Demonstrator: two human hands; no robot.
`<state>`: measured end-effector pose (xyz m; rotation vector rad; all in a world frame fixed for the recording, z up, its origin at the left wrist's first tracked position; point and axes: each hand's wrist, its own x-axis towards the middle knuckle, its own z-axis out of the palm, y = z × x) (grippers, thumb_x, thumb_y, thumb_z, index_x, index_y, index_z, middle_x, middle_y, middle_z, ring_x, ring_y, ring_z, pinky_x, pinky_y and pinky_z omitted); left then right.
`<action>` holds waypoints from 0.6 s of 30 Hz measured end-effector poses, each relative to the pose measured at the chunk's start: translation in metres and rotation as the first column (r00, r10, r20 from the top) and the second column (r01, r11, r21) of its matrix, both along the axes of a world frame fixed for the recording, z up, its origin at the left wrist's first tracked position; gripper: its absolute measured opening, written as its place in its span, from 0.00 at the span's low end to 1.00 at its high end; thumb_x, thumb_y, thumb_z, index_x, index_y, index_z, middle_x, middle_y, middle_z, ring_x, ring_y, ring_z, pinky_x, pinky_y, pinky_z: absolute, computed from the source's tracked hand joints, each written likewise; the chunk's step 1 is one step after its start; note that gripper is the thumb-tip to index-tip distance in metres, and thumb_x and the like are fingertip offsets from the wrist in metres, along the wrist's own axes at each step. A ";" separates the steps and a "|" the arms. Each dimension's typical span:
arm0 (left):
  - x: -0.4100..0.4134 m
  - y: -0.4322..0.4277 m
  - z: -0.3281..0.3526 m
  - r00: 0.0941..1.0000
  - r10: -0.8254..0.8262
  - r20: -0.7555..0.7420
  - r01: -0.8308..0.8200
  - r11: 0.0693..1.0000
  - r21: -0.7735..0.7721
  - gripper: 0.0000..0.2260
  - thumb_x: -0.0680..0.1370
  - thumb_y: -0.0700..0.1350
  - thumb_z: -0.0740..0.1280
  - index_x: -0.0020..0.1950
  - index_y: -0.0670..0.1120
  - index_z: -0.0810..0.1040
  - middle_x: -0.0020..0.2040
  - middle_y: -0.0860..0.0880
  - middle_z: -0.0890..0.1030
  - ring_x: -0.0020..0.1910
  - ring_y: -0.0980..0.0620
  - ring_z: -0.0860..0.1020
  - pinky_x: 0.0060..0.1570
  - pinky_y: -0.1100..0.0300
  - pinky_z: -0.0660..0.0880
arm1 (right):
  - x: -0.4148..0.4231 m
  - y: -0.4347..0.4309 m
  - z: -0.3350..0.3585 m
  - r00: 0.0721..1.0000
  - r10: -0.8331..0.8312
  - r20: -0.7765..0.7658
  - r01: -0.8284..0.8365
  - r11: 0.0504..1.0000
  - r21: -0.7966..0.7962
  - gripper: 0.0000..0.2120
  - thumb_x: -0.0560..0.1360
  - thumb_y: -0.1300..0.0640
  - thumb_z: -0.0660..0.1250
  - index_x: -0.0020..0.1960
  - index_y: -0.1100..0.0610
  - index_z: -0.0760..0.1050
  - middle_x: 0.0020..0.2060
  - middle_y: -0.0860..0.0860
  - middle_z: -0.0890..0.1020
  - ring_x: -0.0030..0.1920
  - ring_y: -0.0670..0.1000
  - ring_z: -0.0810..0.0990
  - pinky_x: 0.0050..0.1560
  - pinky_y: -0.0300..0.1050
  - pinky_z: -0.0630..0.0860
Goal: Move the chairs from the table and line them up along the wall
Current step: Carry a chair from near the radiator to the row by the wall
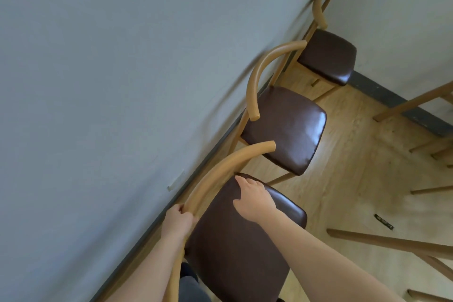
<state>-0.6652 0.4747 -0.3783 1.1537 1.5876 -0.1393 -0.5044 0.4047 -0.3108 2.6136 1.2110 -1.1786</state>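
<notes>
Three wooden chairs with curved tan backrests and dark brown cushioned seats stand in a row along the grey wall (pixel 98 81). The far chair (pixel 328 56) is in the corner, and the middle chair (pixel 286 127) is beside it. The near chair (pixel 235 240) is right below me. My left hand (pixel 177 222) is closed around its curved backrest rail. My right hand (pixel 255 200) lies on the far edge of its seat, fingers curled over the cushion's rim.
A dark baseboard (pixel 152 223) runs along the wall. Wooden legs (pixel 392 244) of other furniture reach in from the right over the light wood floor. A small dark object (pixel 383 222) lies on the floor. My trouser leg (pixel 191 284) shows below the seat.
</notes>
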 end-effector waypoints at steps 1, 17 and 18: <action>-0.002 0.006 0.000 1.000 0.007 0.005 -0.007 1.000 -0.009 0.26 0.74 0.37 0.69 0.71 0.43 0.67 0.67 0.42 0.73 0.65 0.40 0.72 0.64 0.45 0.69 | -0.001 0.005 0.000 1.000 0.002 0.000 -0.002 1.000 -0.010 0.30 0.78 0.56 0.61 0.77 0.53 0.53 0.73 0.55 0.65 0.74 0.58 0.60 0.72 0.56 0.62; -0.027 0.073 0.007 0.998 0.058 0.009 -0.057 0.998 -0.034 0.26 0.73 0.37 0.70 0.70 0.42 0.68 0.67 0.41 0.73 0.65 0.39 0.70 0.65 0.44 0.69 | -0.001 0.049 0.009 1.000 0.028 0.008 -0.028 0.999 -0.032 0.28 0.79 0.56 0.60 0.76 0.53 0.55 0.72 0.55 0.66 0.72 0.59 0.61 0.71 0.56 0.62; -0.027 0.074 0.007 0.999 0.047 0.002 -0.046 0.998 -0.036 0.26 0.73 0.37 0.70 0.71 0.42 0.68 0.67 0.41 0.73 0.65 0.39 0.71 0.64 0.44 0.69 | 0.000 0.050 0.009 1.000 0.027 0.007 -0.027 0.999 -0.037 0.28 0.79 0.56 0.60 0.76 0.53 0.55 0.72 0.56 0.66 0.72 0.59 0.61 0.71 0.56 0.63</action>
